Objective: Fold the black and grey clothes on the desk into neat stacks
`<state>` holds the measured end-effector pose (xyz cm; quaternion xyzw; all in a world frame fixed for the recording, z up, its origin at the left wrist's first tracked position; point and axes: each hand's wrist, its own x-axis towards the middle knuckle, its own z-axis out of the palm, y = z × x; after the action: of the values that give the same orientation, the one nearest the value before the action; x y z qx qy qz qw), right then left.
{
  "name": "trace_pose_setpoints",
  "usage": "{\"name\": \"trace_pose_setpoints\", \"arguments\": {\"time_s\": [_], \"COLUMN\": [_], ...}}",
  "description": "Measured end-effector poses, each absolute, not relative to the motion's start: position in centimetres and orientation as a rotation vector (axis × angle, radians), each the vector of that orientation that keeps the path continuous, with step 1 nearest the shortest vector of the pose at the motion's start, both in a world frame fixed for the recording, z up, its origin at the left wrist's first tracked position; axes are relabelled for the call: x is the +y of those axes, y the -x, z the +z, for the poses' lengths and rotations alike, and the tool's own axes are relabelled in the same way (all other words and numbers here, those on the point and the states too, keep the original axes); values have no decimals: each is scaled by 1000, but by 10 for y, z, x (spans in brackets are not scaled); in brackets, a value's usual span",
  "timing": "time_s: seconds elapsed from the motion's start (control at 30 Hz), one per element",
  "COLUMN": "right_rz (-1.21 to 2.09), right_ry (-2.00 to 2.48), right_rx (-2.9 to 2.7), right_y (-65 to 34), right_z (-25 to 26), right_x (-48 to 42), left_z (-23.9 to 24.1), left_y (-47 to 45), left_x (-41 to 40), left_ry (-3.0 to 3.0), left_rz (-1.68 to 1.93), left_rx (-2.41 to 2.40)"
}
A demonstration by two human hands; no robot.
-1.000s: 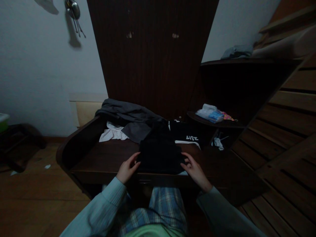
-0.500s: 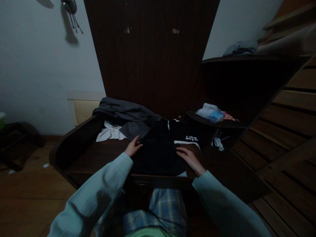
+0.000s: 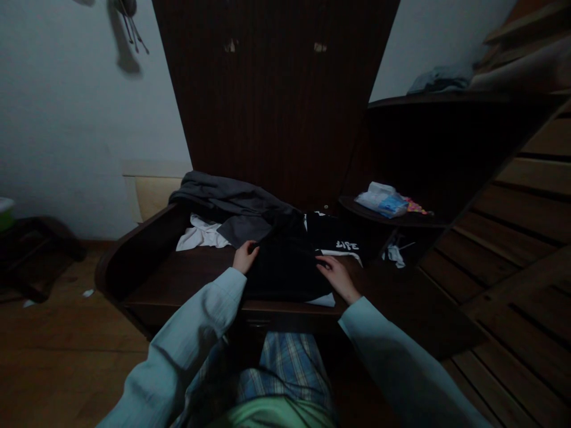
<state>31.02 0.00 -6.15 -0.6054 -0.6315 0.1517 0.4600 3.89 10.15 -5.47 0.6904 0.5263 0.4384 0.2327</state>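
Note:
A black garment [image 3: 285,270] lies spread on the dark wooden bench [image 3: 163,276], its exact kind hard to make out in the dim light. Along its left edge, my left hand [image 3: 245,257] pinches the cloth. My right hand [image 3: 338,276] has its fingers closed on the opposite edge. A pale strip [image 3: 323,300] shows under the garment's near right corner. Behind and to the left is a heaped dark grey cloth [image 3: 232,199], with a crumpled white cloth [image 3: 203,233] in front of it. Beyond my right hand lies a folded black cloth with white lettering [image 3: 330,233].
On the right, a low corner shelf [image 3: 401,221] carries a white-and-blue plastic package [image 3: 382,201]. Wooden slats [image 3: 495,238] stand at far right. The bench's raised left end [image 3: 109,261] curves up, and a dark stool [image 3: 38,249] is beyond it.
The garment's near edge has shifted back from the bench's front, and more of the pale strip shows. My left hand has moved slightly right along with the cloth; the view has tilted a little.

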Motion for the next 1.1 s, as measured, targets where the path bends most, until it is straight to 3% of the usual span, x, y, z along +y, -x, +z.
{"name": "trace_pose_setpoints", "arguments": {"time_s": [1.1], "right_rz": [343], "right_ry": [1445], "right_rx": [-1673], "right_y": [-306], "right_z": [-66], "right_x": [3], "left_z": [-48], "left_y": [-36], "left_x": [99], "left_ry": [-2037], "left_rz": [1009], "left_rx": [1521]}}
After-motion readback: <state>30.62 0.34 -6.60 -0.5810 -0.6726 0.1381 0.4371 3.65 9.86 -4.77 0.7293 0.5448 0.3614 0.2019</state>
